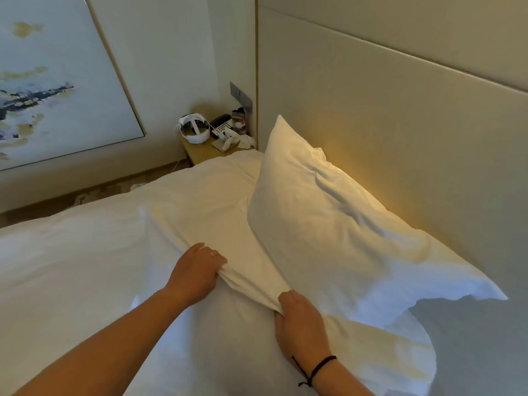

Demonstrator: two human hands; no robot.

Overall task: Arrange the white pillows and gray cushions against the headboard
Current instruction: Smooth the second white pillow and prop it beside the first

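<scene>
Pillow (328, 212): one white pillow leans tilted against the headboard (400, 115), already propped where the task wants it.
Left hand (197, 270): grip closed on a fold of the white cover (251, 281), likely to pull it taut.
Right hand (300, 324): pinches the same fold nearer the pillow, sharing the pull.
Gray cushions: none in view.
Bedside bench (200, 151): holds a phone and clutter, well apart from the hands.

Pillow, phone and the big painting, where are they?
white pillow (328, 212), head view, middle of its front face.
phone (222, 126), head view, its keypad on the bedside table.
painting (51, 81), head view, middle of the canvas.
</scene>
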